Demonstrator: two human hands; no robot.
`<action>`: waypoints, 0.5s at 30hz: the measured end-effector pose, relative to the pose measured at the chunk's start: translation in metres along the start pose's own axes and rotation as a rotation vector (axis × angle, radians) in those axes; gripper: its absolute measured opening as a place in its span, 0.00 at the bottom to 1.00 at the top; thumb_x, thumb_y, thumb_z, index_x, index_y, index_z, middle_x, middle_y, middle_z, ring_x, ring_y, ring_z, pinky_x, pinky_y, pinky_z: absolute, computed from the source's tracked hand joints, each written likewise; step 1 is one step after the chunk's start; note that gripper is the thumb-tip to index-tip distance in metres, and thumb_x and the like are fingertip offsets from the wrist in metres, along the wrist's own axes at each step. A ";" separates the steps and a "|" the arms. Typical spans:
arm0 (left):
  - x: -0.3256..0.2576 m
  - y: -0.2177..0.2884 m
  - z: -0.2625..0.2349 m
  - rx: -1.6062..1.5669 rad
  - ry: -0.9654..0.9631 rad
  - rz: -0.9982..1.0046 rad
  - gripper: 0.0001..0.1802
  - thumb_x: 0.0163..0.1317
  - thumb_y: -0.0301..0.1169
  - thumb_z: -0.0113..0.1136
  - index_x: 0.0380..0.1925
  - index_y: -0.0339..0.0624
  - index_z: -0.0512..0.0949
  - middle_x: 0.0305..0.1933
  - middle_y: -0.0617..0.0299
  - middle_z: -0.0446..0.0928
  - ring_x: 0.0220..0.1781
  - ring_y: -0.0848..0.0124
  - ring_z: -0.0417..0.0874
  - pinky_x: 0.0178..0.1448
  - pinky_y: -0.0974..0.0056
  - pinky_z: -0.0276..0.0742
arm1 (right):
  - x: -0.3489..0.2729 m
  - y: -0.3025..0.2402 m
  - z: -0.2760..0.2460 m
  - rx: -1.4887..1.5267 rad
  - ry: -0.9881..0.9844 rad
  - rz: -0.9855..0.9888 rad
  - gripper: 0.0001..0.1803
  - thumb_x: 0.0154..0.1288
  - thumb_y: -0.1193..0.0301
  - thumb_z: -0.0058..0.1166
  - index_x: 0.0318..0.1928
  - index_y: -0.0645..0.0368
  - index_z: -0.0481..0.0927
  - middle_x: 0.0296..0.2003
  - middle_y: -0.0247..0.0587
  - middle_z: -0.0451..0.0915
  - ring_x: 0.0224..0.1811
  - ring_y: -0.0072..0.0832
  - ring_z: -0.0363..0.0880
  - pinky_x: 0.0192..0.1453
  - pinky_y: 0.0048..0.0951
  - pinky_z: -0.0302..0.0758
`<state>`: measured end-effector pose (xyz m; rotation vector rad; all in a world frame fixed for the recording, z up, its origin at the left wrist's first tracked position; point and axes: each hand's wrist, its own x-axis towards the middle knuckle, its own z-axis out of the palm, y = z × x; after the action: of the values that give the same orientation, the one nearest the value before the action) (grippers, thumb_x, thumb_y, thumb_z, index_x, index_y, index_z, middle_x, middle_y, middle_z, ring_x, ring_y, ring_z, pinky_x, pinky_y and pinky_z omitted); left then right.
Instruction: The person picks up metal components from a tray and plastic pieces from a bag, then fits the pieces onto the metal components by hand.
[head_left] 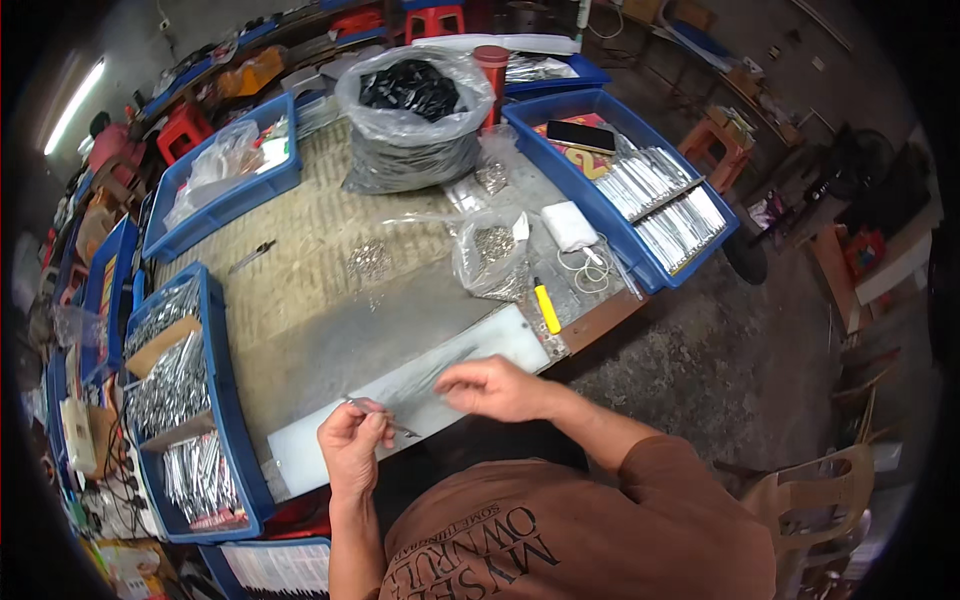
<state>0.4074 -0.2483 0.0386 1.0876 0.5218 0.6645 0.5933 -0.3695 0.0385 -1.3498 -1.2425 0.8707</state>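
Observation:
My left hand point(352, 436) is closed in a pinch on a slim metal piece point(405, 431), whose thin ends stick out past the fingers. It is over the left half of a long white board point(310, 440) at the table's near edge. To its right, my right hand point(492, 388) hovers above the board's middle with curled fingers. Whatever those fingertips hold, if anything, is too small to make out. Dark grey smudges mark the board by that hand. A yellow-handled tool point(547, 308) rests past the board's right end.
At left stands a blue bin point(222, 400) of metal parts. Small parts fill a clear bag point(462, 265) and lie in a loose pile point(369, 260). Further back are a big bag of black pieces point(415, 155) and a blue tray point(700, 185) holding metal strips and a phone point(581, 136).

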 end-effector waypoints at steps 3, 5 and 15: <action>0.004 0.002 -0.006 0.007 0.032 0.022 0.04 0.54 0.21 0.58 0.26 0.38 0.72 0.30 0.58 0.75 0.23 0.74 0.74 0.23 0.73 0.72 | 0.002 -0.011 -0.058 -0.156 0.202 0.040 0.11 0.59 0.70 0.52 0.38 0.65 0.75 0.29 0.40 0.77 0.32 0.20 0.74 0.37 0.24 0.71; 0.008 -0.001 -0.010 0.007 0.017 0.030 0.05 0.53 0.21 0.59 0.25 0.39 0.71 0.31 0.58 0.74 0.22 0.74 0.74 0.22 0.72 0.72 | 0.005 -0.021 -0.102 -0.316 0.419 0.077 0.12 0.58 0.68 0.52 0.38 0.64 0.76 0.30 0.41 0.78 0.32 0.23 0.75 0.36 0.25 0.71; 0.035 -0.003 0.004 0.021 0.007 -0.044 0.06 0.53 0.22 0.60 0.24 0.39 0.71 0.30 0.58 0.75 0.21 0.73 0.74 0.21 0.72 0.71 | 0.021 0.004 -0.289 -1.229 0.546 0.422 0.11 0.52 0.68 0.51 0.33 0.61 0.79 0.31 0.50 0.79 0.36 0.42 0.78 0.40 0.37 0.72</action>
<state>0.4351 -0.2272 0.0348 1.0908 0.5581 0.6257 0.8751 -0.4117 0.0885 -2.6553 -1.0381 -0.1599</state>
